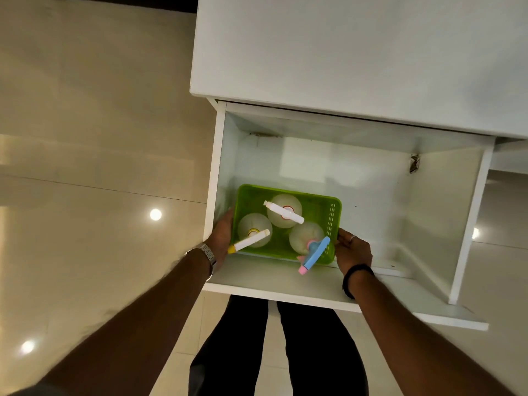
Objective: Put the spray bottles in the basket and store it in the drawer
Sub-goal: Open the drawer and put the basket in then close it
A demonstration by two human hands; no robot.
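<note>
A green plastic basket point(323, 207) sits low inside the open white drawer point(380, 212), against its front left corner. Three clear spray bottles stand upright in it: one with a white and red head point(284, 214) at the back, one with a white and yellow head point(253, 237) at the front left, one with a blue and pink head point(310, 250) at the front right. My left hand point(222, 234) grips the basket's left side. My right hand point(353, 250) holds its right front corner.
The white cabinet top point(357, 52) overhangs the drawer's back. The drawer's front panel point(285, 287) lies just before my legs. The right half of the drawer floor is bare. Glossy beige floor tiles point(94, 167) spread to the left.
</note>
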